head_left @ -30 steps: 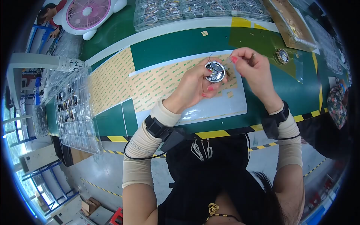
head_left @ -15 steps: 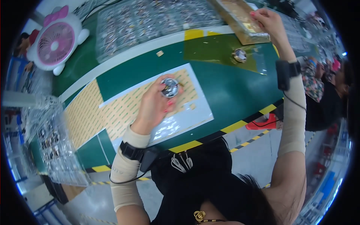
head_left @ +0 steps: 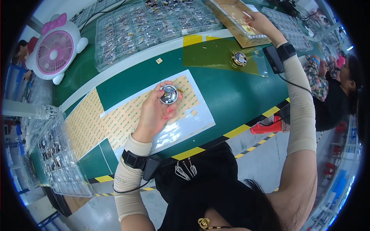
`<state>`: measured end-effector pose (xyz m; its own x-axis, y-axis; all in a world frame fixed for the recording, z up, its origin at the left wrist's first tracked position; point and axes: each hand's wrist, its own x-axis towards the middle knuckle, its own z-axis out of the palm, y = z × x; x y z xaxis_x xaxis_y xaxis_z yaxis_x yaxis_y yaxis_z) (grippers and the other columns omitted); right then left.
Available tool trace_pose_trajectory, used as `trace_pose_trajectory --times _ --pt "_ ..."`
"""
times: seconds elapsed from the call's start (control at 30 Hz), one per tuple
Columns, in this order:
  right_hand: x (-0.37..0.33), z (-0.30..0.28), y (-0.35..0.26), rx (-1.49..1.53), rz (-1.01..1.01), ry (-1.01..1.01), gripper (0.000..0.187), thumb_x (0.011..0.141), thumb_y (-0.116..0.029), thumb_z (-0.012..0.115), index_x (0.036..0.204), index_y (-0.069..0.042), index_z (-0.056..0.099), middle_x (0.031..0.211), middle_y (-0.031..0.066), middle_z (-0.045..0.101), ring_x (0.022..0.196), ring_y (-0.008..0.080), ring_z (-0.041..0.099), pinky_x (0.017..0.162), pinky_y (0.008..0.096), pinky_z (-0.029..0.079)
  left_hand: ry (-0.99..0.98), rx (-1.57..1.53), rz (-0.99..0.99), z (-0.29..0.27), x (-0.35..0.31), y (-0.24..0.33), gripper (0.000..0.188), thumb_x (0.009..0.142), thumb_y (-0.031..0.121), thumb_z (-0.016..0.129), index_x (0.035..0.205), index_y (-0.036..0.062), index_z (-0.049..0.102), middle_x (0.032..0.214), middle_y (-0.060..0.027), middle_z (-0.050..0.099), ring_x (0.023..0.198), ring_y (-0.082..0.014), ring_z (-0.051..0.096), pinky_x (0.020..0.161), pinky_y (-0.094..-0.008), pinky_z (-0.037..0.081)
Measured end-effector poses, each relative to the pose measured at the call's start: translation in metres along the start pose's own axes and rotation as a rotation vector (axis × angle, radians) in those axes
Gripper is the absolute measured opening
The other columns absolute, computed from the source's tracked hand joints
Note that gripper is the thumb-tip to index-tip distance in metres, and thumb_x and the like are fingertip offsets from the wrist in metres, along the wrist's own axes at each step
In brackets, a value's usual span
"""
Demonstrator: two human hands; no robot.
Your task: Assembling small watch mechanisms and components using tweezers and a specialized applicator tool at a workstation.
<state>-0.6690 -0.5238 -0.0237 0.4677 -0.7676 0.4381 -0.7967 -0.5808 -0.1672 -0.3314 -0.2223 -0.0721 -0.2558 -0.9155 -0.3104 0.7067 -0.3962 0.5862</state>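
My left hand (head_left: 151, 109) is closed around the rim of a round electronic module (head_left: 169, 97) in a silver ring. Its face is turned up, with dark and pale parts and a small yellow tab at its right edge. Below it lies a sheet of cream stickers with green marks (head_left: 135, 98) on a white backing sheet (head_left: 185, 131). At the upper right, my right hand (head_left: 262, 25) reaches over a shallow brown tray (head_left: 227, 23) holding small pale pieces. Its fingers are bent together near a thin pale thing, too small to make out.
A second round module (head_left: 239, 59) lies on a yellow translucent film (head_left: 208, 54). Clear compartment trays of modules (head_left: 154, 30) stand at the back, another (head_left: 61, 165) at the left. A pink and white fan (head_left: 56, 50) stands far left. At right sits another person (head_left: 335, 92).
My right hand has shifted left and slightly down over the brown tray. My left hand has tilted the module and lowered it slightly. The whole view has shifted a little.
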Motion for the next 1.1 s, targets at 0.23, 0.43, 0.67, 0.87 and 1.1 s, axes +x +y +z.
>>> trace_pose_trajectory --times 0.23,0.43,0.67,0.87,1.1 --pt "0.01 0.0 0.001 -0.194 0.147 -0.242 0.022 0.08 -0.023 0.058 0.089 -0.002 0.061 0.079 0.0163 0.063 0.073 0.0268 0.061 0.066 0.0361 0.046 0.021 -0.004 0.009 -0.002 -0.001 0.001 0.024 0.089 0.017 0.03 0.108 0.008 0.041 0.089 -0.0162 0.056 0.054 -0.0107 0.041 0.041 -0.0196 0.028" --pt "0.011 0.0 -0.006 -0.14 0.13 0.091 0.025 0.082 -0.029 0.056 0.084 -0.005 0.062 0.071 0.016 0.06 0.065 0.0279 0.059 0.064 0.0372 0.045 0.016 0.003 0.01 -0.004 -0.003 0.002 0.024 0.089 0.017 0.029 0.108 0.0085 0.041 0.089 -0.0161 0.057 0.054 -0.0106 0.041 0.04 -0.0197 0.028" --pt "0.006 -0.02 -0.014 0.177 0.44 -0.234 0.042 0.089 -0.04 0.048 0.077 -0.001 0.061 0.068 0.0061 0.057 0.053 0.0152 0.05 0.054 0.0276 0.041 0.009 0.01 0.014 -0.005 -0.005 0.0 0.024 0.09 0.018 0.029 0.108 0.0088 0.041 0.089 -0.0158 0.057 0.054 -0.0108 0.041 0.04 -0.0196 0.028" --pt "-0.018 -0.04 -0.066 0.722 0.376 -0.28 0.029 0.085 -0.021 0.055 0.105 -0.001 0.055 0.065 0.0059 0.061 0.043 0.0103 0.048 0.038 0.0238 0.036 -0.028 0.019 0.024 -0.008 0.0 -0.001 0.023 0.091 0.02 0.031 0.108 0.0088 0.041 0.09 -0.0154 0.057 0.056 -0.0117 0.042 0.043 -0.0208 0.03" --pt "-0.118 -0.044 -0.228 0.91 0.232 -0.561 0.058 0.096 -0.041 0.027 0.069 -0.001 0.059 0.072 0.0059 0.056 0.056 0.0104 0.046 0.057 0.0232 0.037 0.007 0.008 0.073 -0.018 0.002 -0.005 0.027 0.093 0.021 0.031 0.111 0.0039 0.042 0.095 -0.0176 0.057 0.072 -0.0195 0.055 0.062 -0.0319 0.046"
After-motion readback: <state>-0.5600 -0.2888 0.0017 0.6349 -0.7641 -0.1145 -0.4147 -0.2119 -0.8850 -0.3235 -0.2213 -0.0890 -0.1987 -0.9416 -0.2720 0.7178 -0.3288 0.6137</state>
